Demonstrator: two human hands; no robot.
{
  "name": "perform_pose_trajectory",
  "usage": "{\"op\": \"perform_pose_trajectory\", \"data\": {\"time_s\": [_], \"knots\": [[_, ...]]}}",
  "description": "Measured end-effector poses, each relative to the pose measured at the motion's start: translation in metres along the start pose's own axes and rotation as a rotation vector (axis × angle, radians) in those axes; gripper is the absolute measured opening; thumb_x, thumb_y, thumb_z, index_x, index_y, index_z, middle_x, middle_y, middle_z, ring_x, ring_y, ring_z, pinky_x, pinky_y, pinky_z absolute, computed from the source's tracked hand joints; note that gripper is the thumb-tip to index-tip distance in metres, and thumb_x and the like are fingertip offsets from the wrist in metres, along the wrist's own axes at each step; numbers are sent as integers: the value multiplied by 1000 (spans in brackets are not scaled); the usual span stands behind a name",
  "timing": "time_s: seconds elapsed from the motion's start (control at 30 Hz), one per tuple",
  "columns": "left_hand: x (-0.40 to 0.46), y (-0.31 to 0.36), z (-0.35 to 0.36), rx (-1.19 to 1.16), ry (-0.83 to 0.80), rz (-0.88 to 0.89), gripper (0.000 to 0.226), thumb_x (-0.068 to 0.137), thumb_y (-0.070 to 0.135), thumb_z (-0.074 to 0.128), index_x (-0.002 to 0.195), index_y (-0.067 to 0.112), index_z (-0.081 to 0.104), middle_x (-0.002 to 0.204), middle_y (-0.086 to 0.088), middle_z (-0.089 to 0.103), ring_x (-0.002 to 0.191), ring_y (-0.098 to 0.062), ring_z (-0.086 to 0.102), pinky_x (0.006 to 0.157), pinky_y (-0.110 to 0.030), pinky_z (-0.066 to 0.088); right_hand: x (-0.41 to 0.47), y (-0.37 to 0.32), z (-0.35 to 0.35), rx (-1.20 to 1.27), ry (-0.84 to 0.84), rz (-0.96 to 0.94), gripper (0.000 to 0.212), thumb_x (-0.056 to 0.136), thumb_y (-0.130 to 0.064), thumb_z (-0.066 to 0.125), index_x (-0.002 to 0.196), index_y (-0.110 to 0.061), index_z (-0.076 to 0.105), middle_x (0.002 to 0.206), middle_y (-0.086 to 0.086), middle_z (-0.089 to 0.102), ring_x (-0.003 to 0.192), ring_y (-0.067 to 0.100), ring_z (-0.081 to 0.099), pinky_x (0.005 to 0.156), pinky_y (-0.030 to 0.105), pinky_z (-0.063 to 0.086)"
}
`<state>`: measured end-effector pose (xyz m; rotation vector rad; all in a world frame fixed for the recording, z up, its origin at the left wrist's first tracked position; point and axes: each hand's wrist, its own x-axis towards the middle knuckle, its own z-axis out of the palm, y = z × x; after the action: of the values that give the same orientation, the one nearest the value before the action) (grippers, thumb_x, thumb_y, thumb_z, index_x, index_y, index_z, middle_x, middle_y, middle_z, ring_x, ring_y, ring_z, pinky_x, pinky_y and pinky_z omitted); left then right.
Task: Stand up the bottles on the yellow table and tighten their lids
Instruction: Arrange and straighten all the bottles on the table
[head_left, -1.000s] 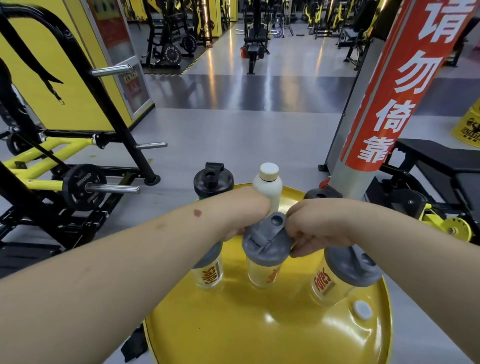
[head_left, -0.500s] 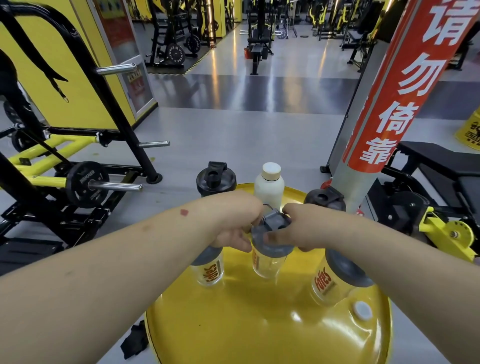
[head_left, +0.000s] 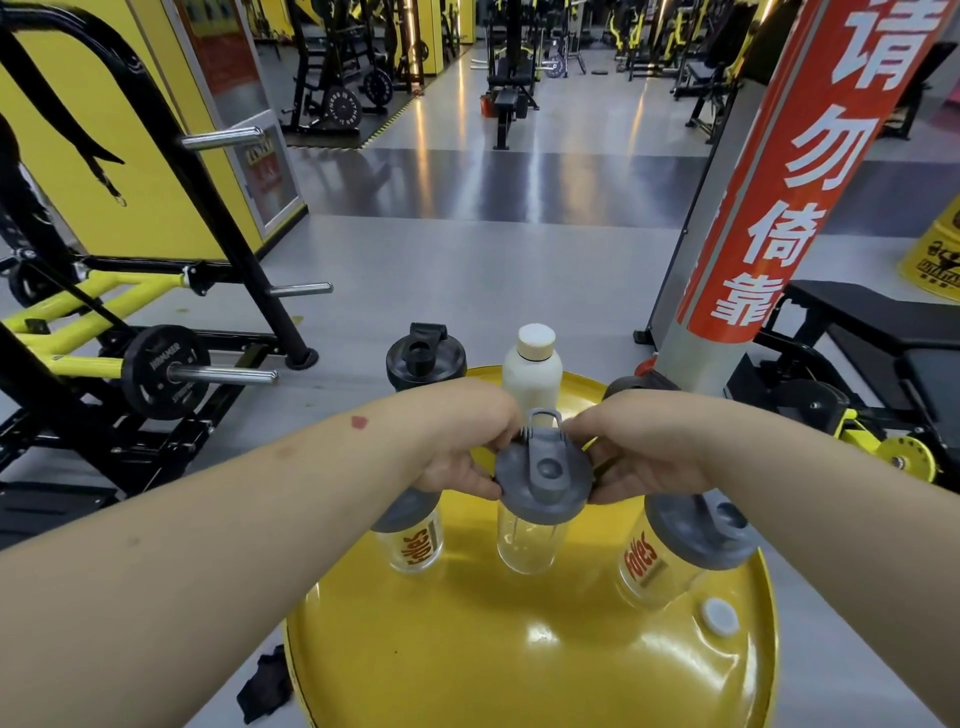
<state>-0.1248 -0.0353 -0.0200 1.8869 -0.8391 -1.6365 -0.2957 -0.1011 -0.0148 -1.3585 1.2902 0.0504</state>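
Step in hand, as judged: tightening the grey lid (head_left: 543, 480) of the middle clear bottle (head_left: 530, 543), upright near the centre of the yellow table (head_left: 519, 665). Left hand (head_left: 462, 441) curled narrow against the lid's left edge, fingertips on the rim; right hand (head_left: 639, 452) likewise on the right edge, so both pinching the lid and neither gripping the body. Best practice from here: one hand down onto the clear body to stop it spinning, other hand turning the lid level until firm; flip cap pressed shut after. Risk noted: glossy tabletop, light empty bottle, likely to skid or tip under torque. Left to right on the table: clear bottle with red print (head_left: 413, 540), grey lid partly hidden under the left wrist; black-lidded shaker (head_left: 426, 358) at the far edge; white bottle with cream cap (head_left: 532, 364) behind the hands; second printed bottle (head_left: 670, 551) at the right, apparently leaning, lid state unclear; small white plug (head_left: 719, 617) set in the tabletop near the right rim. All bottles apparently upright or close to it. Room: gym, weight rack with plate (head_left: 166, 371) to the left, grey floor, red-banded pillar (head_left: 769, 197) with white characters to the right, bench beyond.
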Motion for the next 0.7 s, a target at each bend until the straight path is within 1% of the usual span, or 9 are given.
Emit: {"op": "perform_pose_trajectory", "data": {"time_s": [0.1,0.17,0.27,0.37,0.4,0.47,0.57,0.63,0.7], "knots": [[4,-12,-4,-54,-36,-76,48,102,-5,38,150,-2,41,131,-13,52,130,-39,57,96,-36,52,3,7,6,-124,34,-21,18,97,-22,66,105,-7,72,105,12,78,91,28,80,91,45,63],[6,-16,-3,-26,-73,-81,49,102,-5,37,151,-3,39,123,-12,58,126,-34,58,91,-31,51,4,10,9,-161,42,-28,15,95,-16,67,103,-5,73,100,12,79,88,27,80,90,45,64],[3,-11,-1,129,-23,2,43,100,-4,45,143,-3,52,115,-9,65,113,-27,63,101,-33,51,5,9,7,-228,60,-42,14,92,-14,68,100,-5,73,92,12,79,83,24,80,90,45,64],[-2,-12,2,282,61,121,32,89,8,67,121,7,69,116,-15,73,104,-29,73,89,-38,61,2,6,1,-468,149,-139,33,85,-23,67,117,-26,61,91,11,74,67,21,70,77,37,63],[-6,-14,3,365,42,157,30,83,18,74,113,12,72,106,-9,74,95,-23,73,84,-34,62,0,4,0,-498,148,-187,47,82,-27,68,127,-36,56,102,9,74,71,23,73,75,37,64],[-13,-16,5,551,38,209,35,73,37,83,100,19,71,86,-1,69,77,-17,64,73,-36,57,-8,-1,0,-598,78,-269,58,81,-40,73,134,-44,53,124,-7,68,95,18,75,88,38,63],[-15,-14,7,691,101,240,44,71,45,86,101,22,64,90,-2,71,75,-16,62,62,-29,48,-15,-6,1,-754,-58,-305,58,83,-52,74,137,-41,56,128,-12,67,114,18,67,101,39,56],[-15,-12,6,702,90,247,43,73,44,86,102,25,60,94,0,71,77,-15,63,62,-26,47,-13,-5,-2,-670,-126,-260,61,83,-43,78,140,-40,54,131,-8,66,117,20,67,102,39,57],[-14,-13,5,705,80,248,39,73,46,84,96,24,61,85,3,68,73,-15,61,62,-27,46,-7,-2,-3,-492,-166,-190,67,82,-24,78,144,-31,52,137,8,63,123,31,66,106,49,54]]}}
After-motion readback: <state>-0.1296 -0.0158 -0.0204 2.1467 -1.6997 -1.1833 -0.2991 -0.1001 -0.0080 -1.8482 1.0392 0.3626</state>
